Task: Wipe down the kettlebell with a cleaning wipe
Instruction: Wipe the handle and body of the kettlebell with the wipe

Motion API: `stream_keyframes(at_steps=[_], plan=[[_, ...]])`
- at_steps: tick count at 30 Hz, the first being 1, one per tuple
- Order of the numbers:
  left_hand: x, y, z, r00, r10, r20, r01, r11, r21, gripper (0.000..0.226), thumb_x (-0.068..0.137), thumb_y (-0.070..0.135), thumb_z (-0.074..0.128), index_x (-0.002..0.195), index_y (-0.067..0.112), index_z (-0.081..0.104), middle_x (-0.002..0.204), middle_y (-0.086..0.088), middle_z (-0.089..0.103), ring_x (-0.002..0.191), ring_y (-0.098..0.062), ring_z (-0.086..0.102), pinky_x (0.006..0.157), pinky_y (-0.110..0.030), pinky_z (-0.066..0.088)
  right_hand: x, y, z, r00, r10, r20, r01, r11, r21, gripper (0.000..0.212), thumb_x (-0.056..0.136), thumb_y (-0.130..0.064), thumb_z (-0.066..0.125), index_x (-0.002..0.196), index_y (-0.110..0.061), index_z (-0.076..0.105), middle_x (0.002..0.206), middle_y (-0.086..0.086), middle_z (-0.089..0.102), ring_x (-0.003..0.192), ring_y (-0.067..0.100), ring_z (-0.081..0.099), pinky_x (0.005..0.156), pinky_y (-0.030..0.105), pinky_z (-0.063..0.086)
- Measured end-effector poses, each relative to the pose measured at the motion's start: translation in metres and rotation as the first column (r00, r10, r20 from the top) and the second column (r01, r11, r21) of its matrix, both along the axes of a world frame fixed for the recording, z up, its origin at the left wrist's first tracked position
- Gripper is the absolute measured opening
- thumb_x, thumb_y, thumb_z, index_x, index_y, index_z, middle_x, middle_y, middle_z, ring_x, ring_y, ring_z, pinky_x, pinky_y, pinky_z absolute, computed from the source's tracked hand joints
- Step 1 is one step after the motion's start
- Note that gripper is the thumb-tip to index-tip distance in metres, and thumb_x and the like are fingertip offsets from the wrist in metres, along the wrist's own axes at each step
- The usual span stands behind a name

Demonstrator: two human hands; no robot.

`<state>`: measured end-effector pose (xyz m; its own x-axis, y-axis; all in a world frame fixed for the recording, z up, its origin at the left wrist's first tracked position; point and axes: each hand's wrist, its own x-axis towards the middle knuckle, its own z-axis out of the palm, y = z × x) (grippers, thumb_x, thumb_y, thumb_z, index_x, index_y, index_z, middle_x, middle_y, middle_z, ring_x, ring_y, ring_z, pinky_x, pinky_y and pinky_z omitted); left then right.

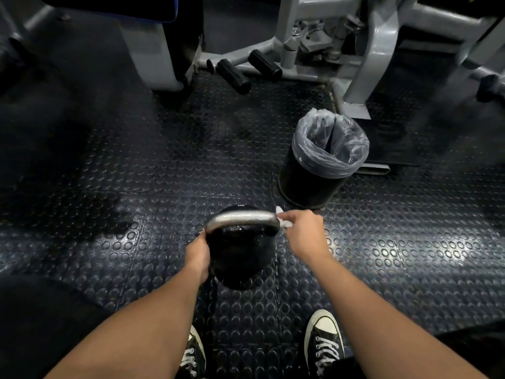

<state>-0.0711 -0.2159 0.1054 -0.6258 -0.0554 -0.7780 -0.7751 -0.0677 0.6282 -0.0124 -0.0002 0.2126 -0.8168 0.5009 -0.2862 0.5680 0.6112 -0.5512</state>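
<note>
A black kettlebell (240, 255) with a silvery metal handle (241, 218) stands on the studded rubber floor in front of me. My left hand (198, 255) grips the left side of its body, just under the handle's left end. My right hand (302, 229) pinches a small white cleaning wipe (282, 218) and holds it against the right end of the handle. Most of the wipe is hidden inside my fingers.
A black waste bin (308, 184) lined with a clear plastic bag stands just beyond the kettlebell to the right. Grey gym machine frames (374, 47) with black rubber pegs (233, 76) cross the back. My two sneakers (323, 343) are at the bottom.
</note>
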Motion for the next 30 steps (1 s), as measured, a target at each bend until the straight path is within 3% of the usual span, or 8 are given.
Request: stream_keyframes(at_steps=[3,8,12,19,22,24,27,30], plan=[[0.0,0.001,0.0,1.0,0.001,0.003,-0.001,1.0,0.006,0.03,0.106,0.033,0.051,0.099,0.015,0.073,0.097,-0.009,0.075,0.096,-0.024,0.069,0.1,-0.043,0.055,0.006,-0.003,-0.008,0.995,-0.091,-0.04,0.089,0.994,-0.067,0.038,0.091,0.0,0.063,0.118,-0.025,0.075,0.102,0.004,0.076,0.065,0.011,0.062,0.059,0.019,0.048],[0.0,0.001,0.001,1.0,0.007,-0.003,-0.007,1.0,0.022,0.03,0.108,0.031,0.047,0.093,0.021,0.071,0.1,-0.009,0.075,0.1,-0.026,0.069,0.101,-0.043,0.054,0.001,-0.023,-0.003,0.974,-0.188,-0.123,0.175,0.978,-0.111,0.046,0.091,0.005,0.052,0.12,-0.022,0.075,0.106,0.006,0.075,0.061,0.006,0.056,0.044,0.008,0.039],[0.001,0.002,0.002,1.0,0.026,-0.007,-0.026,1.0,0.013,0.032,0.109,0.028,0.045,0.087,0.025,0.068,0.1,-0.009,0.074,0.101,-0.026,0.068,0.102,-0.044,0.053,0.017,-0.029,-0.013,0.96,-0.241,-0.142,0.225,0.967,-0.119,0.053,0.087,0.011,0.049,0.12,-0.023,0.074,0.111,0.003,0.075,0.057,0.006,0.053,0.051,0.011,0.042],[-0.001,0.0,-0.005,1.0,0.002,-0.013,-0.002,1.0,0.006,0.03,0.107,0.033,0.046,0.093,0.024,0.07,0.102,-0.01,0.075,0.101,-0.027,0.069,0.1,-0.044,0.054,0.003,-0.03,-0.003,0.945,-0.285,-0.159,0.257,0.95,-0.177,0.049,0.091,0.007,0.049,0.121,-0.024,0.074,0.108,0.007,0.072,0.081,0.019,0.064,0.077,0.027,0.058],[-0.002,-0.003,-0.005,1.0,-0.004,0.002,0.004,1.0,0.007,0.03,0.105,0.037,0.05,0.101,0.018,0.073,0.105,-0.011,0.077,0.103,-0.029,0.071,0.102,-0.048,0.054,0.011,-0.036,-0.01,0.934,-0.327,-0.145,0.298,0.935,-0.192,0.052,0.091,0.009,0.046,0.122,-0.025,0.072,0.106,0.008,0.073,0.067,0.011,0.055,0.054,0.008,0.046],[-0.002,-0.003,-0.006,1.0,-0.007,0.002,0.007,1.0,0.004,0.03,0.106,0.036,0.049,0.102,0.018,0.073,0.106,-0.011,0.077,0.103,-0.029,0.07,0.101,-0.047,0.055,0.013,-0.034,-0.017,0.906,-0.395,-0.154,0.348,0.901,-0.259,0.049,0.093,0.006,0.05,0.12,-0.028,0.073,0.102,0.007,0.074,0.067,0.013,0.057,0.044,0.01,0.039],[-0.002,-0.002,-0.006,1.0,-0.01,-0.007,0.01,1.0,0.002,0.031,0.106,0.034,0.048,0.103,0.017,0.074,0.103,-0.01,0.077,0.1,-0.027,0.071,0.096,-0.042,0.057,0.007,-0.03,-0.016,0.867,-0.475,-0.152,0.406,0.849,-0.337,0.041,0.093,0.001,0.056,0.114,-0.028,0.075,0.099,0.004,0.075,0.07,0.018,0.064,0.047,0.013,0.04],[-0.002,-0.003,-0.006,1.0,-0.004,-0.001,0.004,1.0,0.006,0.03,0.105,0.034,0.05,0.103,0.017,0.074,0.101,-0.01,0.078,0.099,-0.027,0.071,0.097,-0.044,0.057,0.003,-0.034,-0.014,0.869,-0.475,-0.136,0.425,0.859,-0.286,0.045,0.091,0.004,0.052,0.114,-0.028,0.075,0.095,0.004,0.074,0.067,0.016,0.063,0.043,0.01,0.04]])
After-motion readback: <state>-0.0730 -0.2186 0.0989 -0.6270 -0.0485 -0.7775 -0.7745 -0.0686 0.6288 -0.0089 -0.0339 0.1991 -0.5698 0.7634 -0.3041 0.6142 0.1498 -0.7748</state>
